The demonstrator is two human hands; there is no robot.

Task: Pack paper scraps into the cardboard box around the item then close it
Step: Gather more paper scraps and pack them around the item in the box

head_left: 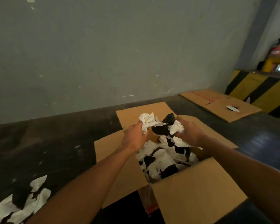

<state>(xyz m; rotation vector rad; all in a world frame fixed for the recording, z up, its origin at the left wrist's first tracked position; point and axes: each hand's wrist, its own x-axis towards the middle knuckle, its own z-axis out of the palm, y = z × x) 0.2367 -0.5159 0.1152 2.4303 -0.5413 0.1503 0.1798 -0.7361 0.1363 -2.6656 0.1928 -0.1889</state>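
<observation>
The left hand [134, 136] was clenched on a wad of crumpled white paper [148, 121], and the right hand [190, 133] gripped another wad of white and black scraps [174, 131]; both hovered over the far half of the open cardboard box [192, 188]. The box interior lay directly below and slightly nearer than the hands, so the drop looked short and straight down, with neither hand clearly closer. Inside, a soft bed of torn white and black paper [162, 160] hid the item. Four stiff brown flaps stood open. More scraps [23, 201] lay on the dark floor [55, 143], near left.
</observation>
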